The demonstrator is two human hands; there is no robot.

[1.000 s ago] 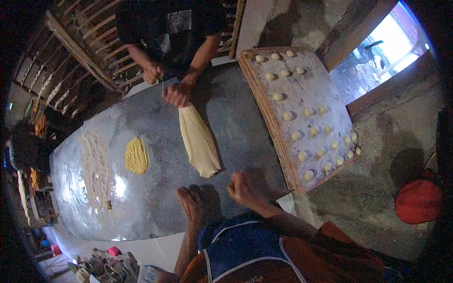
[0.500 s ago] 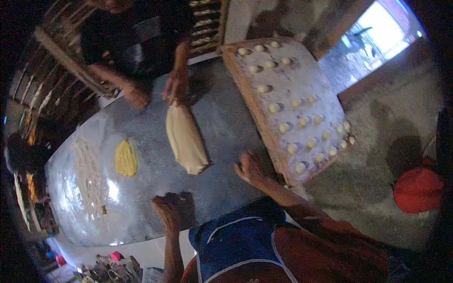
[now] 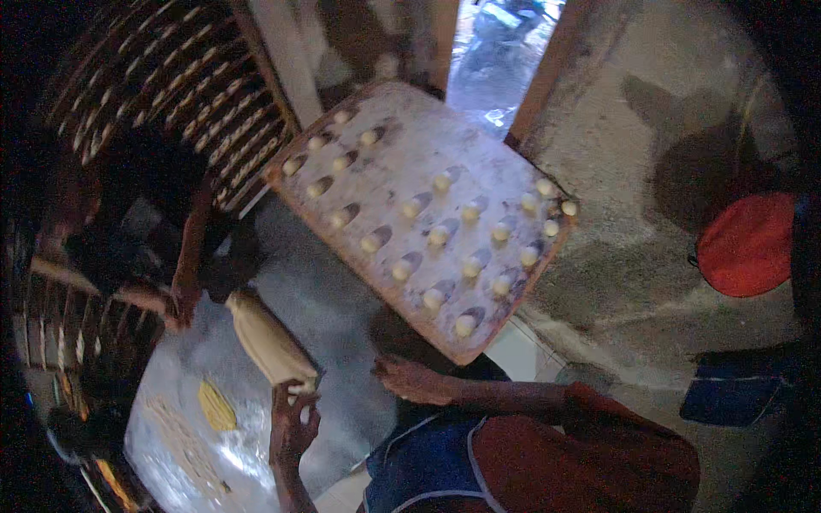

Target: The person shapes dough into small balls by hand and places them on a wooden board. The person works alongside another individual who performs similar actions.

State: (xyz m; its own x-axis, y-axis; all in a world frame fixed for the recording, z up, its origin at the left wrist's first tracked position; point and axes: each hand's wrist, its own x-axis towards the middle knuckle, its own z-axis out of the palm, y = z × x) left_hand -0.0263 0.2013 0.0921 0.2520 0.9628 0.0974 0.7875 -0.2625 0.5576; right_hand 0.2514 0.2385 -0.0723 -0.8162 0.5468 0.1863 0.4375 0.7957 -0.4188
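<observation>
A long pale roll of dough (image 3: 269,342) lies on the grey metal tabletop (image 3: 342,316). At its near end my left hand (image 3: 292,423) is closed, thumb and forefinger pinching the dough's tip. My right hand (image 3: 415,380) is over the table beside the near corner of the wooden board, its fingers loosely bent and apart, with nothing seen in them. A flat yellow lump (image 3: 217,405), ridged on top, lies left of the dough. Small round dough balls (image 3: 440,234) stand in loose rows on the floured board (image 3: 393,184).
Across the table, a person's hands (image 3: 178,308) are near the dough's far end. Racks of slats (image 3: 184,111) holding pale pieces stand behind. A whitish smear (image 3: 184,445) marks the tabletop's left. A red rounded object (image 3: 748,244) and a blue one (image 3: 735,389) are at the right.
The view has turned right, so the scene is shifted and rotated. My left hand has moved to the dough's near end and pinched it. The other person's hand has come off the far end.
</observation>
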